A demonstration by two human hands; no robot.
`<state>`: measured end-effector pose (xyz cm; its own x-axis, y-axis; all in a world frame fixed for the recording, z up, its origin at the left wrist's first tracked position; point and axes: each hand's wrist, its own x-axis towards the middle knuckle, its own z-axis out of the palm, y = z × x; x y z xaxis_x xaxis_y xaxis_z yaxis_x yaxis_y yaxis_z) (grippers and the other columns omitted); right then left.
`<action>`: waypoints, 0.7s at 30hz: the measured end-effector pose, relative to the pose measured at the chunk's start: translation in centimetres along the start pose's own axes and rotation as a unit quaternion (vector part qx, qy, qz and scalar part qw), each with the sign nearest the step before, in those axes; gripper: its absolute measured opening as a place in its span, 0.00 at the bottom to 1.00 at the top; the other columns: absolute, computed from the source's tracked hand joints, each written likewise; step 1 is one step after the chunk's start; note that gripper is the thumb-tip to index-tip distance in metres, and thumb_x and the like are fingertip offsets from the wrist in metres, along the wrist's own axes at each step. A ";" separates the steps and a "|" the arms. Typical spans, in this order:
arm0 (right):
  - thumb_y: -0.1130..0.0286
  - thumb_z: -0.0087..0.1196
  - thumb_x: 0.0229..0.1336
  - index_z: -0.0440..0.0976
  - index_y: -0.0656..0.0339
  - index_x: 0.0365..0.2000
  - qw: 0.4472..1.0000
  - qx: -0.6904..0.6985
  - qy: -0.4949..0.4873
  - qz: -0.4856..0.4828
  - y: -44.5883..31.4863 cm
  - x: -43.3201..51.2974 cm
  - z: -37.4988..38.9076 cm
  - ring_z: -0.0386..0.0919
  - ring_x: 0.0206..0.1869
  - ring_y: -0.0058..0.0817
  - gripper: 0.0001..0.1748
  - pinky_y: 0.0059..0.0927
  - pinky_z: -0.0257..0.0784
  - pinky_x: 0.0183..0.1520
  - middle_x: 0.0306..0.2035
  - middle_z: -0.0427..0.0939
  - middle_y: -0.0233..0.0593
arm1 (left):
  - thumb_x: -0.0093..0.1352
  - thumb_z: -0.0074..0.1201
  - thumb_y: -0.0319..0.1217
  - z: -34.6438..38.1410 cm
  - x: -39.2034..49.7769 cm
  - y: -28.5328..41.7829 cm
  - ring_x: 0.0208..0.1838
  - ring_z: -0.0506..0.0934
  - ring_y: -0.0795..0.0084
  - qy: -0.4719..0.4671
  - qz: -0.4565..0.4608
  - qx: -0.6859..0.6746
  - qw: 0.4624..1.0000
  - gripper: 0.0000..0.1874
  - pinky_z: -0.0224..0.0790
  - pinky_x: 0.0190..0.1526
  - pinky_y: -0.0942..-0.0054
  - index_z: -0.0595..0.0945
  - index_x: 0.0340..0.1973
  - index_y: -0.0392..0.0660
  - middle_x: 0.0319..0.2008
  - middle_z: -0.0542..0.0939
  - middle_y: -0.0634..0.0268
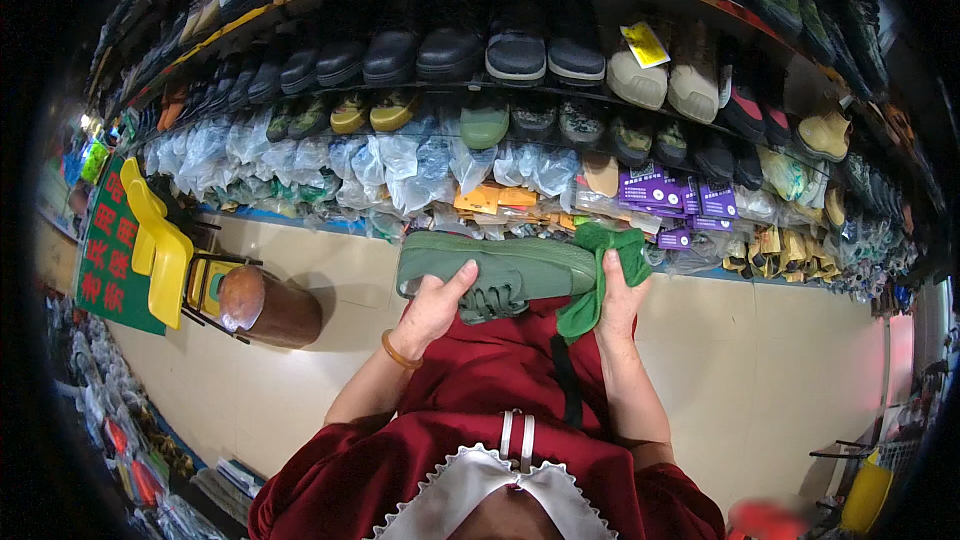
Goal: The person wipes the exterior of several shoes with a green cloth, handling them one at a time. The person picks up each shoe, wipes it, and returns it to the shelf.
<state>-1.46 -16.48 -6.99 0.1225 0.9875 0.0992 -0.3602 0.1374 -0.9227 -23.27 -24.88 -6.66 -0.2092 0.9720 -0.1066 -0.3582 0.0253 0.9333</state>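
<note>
A green canvas lace-up shoe (495,270) lies sideways in front of me, its toe to the right and its rubber sole turned away. My left hand (439,300) grips it near the heel opening, thumb on the upper. Bunched in my right hand (621,296) is a bright green cloth (581,319), pressed against the toe cap. Part of the cloth hangs down below the toe and more of it shows above my thumb. Most fingers of both hands are hidden behind the shoe and cloth.
Beyond the shoe stand shelves (480,86) lined with shoes, with plastic-bagged stock beneath. Purple packets (656,187) sit at the lower right shelf. To my left are a yellow chair (161,247) and a brown cylindrical stool (277,311). Another yellow seat (866,495) is at lower right.
</note>
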 end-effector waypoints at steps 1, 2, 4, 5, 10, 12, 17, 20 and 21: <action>0.70 0.55 0.57 0.72 0.66 0.41 1.000 0.024 0.006 0.019 0.0 0.4 -0.1 0.70 0.39 0.19 0.13 0.24 0.67 0.44 0.38 0.74 0.31 | 0.71 0.49 0.33 0.3 -0.2 -0.3 0.49 0.73 0.71 -0.001 0.044 0.066 0.997 0.19 0.65 0.54 0.70 0.70 0.53 0.34 0.48 0.75 0.63; 0.70 0.55 0.57 0.72 0.66 0.41 1.000 0.003 0.021 0.005 0.0 0.7 -0.3 0.71 0.39 0.19 0.13 0.24 0.67 0.43 0.38 0.74 0.31 | 0.71 0.49 0.33 0.5 -0.5 -0.4 0.49 0.72 0.71 0.001 0.090 0.127 0.988 0.19 0.64 0.54 0.70 0.70 0.53 0.34 0.48 0.75 0.63; 0.70 0.55 0.57 0.72 0.65 0.41 0.997 -0.043 0.047 -0.039 -0.4 1.2 -0.8 0.71 0.38 0.20 0.13 0.25 0.68 0.44 0.38 0.75 0.32 | 0.70 0.50 0.33 0.9 -0.9 -0.4 0.45 0.74 0.67 0.011 0.175 0.210 0.962 0.17 0.65 0.51 0.69 0.73 0.49 0.34 0.43 0.77 0.61; 0.71 0.55 0.57 0.72 0.65 0.41 0.996 -0.005 0.040 -0.076 -0.7 1.5 -1.1 0.73 0.37 0.22 0.12 0.27 0.69 0.42 0.38 0.75 0.33 | 0.69 0.51 0.33 0.8 -1.0 0.0 0.44 0.74 0.66 -0.004 0.186 0.249 0.950 0.16 0.66 0.49 0.68 0.74 0.47 0.34 0.42 0.78 0.59; 0.64 0.59 0.55 0.71 0.66 0.42 0.974 -0.173 -0.116 -0.090 -3.0 0.7 -1.8 0.75 0.37 0.23 0.18 0.28 0.72 0.41 0.37 0.77 0.35 | 0.67 0.54 0.32 1.3 -1.2 1.2 0.40 0.76 0.56 -0.051 0.236 0.420 0.875 0.12 0.68 0.44 0.63 0.79 0.39 0.36 0.38 0.80 0.54; 0.63 0.64 0.47 0.75 0.63 0.36 0.907 -0.267 -0.228 -0.231 -3.2 0.5 -0.5 0.76 0.36 0.28 0.18 0.31 0.71 0.43 0.36 0.78 0.37 | 0.65 0.56 0.32 1.7 -1.2 1.0 0.42 0.76 0.56 -0.096 0.292 0.474 0.825 0.12 0.67 0.47 0.62 0.79 0.41 0.37 0.41 0.79 0.53; 0.57 0.65 0.42 0.77 0.60 0.35 0.784 -0.440 -0.325 -0.294 -2.5 0.2 2.2 0.78 0.34 0.41 0.21 0.37 0.74 0.36 0.31 0.77 0.43 | 0.64 0.57 0.32 1.5 -1.4 0.4 0.45 0.76 0.53 -0.154 0.420 0.635 0.629 0.13 0.65 0.51 0.59 0.80 0.42 0.40 0.42 0.79 0.54; 0.60 0.63 0.46 0.77 0.62 0.35 0.818 -0.426 -0.334 -0.193 -1.2 1.0 2.3 0.79 0.33 0.41 0.19 0.36 0.74 0.37 0.31 0.79 0.45 | 0.63 0.58 0.31 1.0 -1.9 0.5 0.45 0.75 0.52 -0.139 0.344 0.526 0.765 0.12 0.65 0.51 0.59 0.81 0.41 0.40 0.41 0.79 0.53; 0.65 0.62 0.47 0.76 0.64 0.36 0.827 -0.431 -0.338 -0.128 -0.7 1.3 2.0 0.80 0.35 0.39 0.16 0.34 0.73 0.39 0.33 0.80 0.46 | 0.63 0.58 0.31 0.9 -2.0 0.6 0.45 0.75 0.52 -0.113 0.347 0.529 0.766 0.12 0.65 0.51 0.59 0.81 0.41 0.40 0.41 0.79 0.53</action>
<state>-2.90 -15.17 -5.48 -0.5579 0.7918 0.2487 0.4254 0.5301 -0.7335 -22.30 -26.60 -5.56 0.1901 0.8493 0.4925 0.7317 -0.4570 0.5057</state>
